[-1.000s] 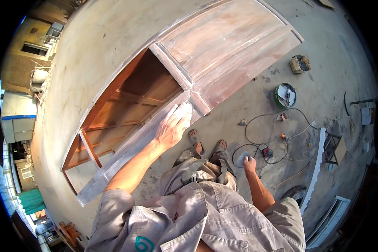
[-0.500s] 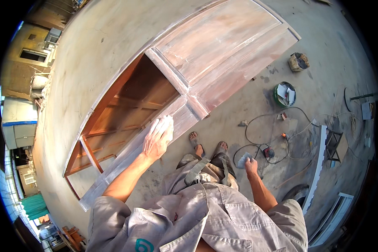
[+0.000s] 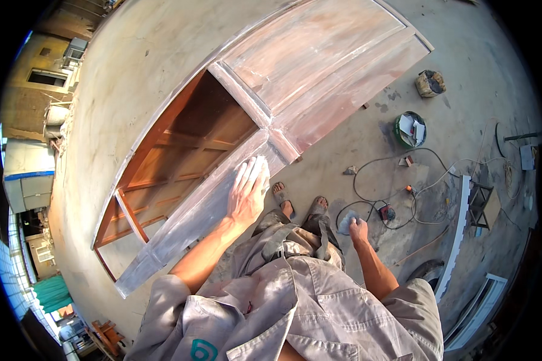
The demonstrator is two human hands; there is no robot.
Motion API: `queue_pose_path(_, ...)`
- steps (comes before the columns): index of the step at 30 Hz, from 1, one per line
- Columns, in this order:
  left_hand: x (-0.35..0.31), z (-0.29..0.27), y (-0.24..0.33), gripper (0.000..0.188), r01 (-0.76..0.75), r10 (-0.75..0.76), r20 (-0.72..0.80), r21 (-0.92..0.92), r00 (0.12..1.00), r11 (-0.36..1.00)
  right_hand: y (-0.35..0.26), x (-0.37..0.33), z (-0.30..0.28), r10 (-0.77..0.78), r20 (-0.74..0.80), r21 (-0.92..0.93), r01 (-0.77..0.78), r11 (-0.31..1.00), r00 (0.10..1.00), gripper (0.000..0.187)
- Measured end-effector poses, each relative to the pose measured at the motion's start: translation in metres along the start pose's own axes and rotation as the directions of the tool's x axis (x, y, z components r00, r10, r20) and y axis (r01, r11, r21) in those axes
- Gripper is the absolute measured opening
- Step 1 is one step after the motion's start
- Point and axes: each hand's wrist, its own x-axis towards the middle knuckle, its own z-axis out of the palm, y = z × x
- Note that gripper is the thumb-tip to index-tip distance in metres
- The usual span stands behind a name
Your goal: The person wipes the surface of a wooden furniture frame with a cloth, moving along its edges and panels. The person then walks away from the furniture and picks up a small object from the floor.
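A large wooden door frame or panel, streaked with pale dust, lies raised at a slant in front of me, with an opening at its left part that shows reddish-brown wood below. My left hand rests flat on its near rail, close to the outer edge. Its fingers are stretched out and side by side, their tips whitened with dust; whether anything lies under the palm is hidden. Away from the panel, my right hand hangs low on the right, closed on the edge of a grey sheet that looks like sandpaper.
On the floor to the right stand a green bucket with pale scraps and a worn tub. A power tool lies among looping cords. Beyond it are a long white strip, a tire and a small stand.
My left hand has slid to the right across the rail, toward its near outer edge. My right hand has shifted slightly, still gripping the grey sheet.
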Motion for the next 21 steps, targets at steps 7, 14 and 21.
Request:
queue_pose_path(7, 0.028, 0.025, 0.028, 0.054, 0.070, -0.074, -0.098, -0.047, 0.992, 0.996, -0.027, -0.009, -0.015, 0.092, 0.094, 0.276, -0.115, 0.954, 0.991, 0.029)
queue_pose_path(14, -0.033, 0.007, 0.023, 0.056, 0.107, -0.109, -0.044, -0.045, 0.993, 0.993, -0.040, 0.004, -0.022, 0.150, 0.170, 0.422, -0.209, 0.882, 0.974, 0.048)
queue_pose_path(21, -0.048, 0.007, 0.010, 0.058, 0.061, -0.060, -0.038, 0.012, 0.997, 0.998, -0.053, 0.017, -0.017, -0.012, 0.284, 0.193, -0.045, 0.980, 0.959, 0.050)
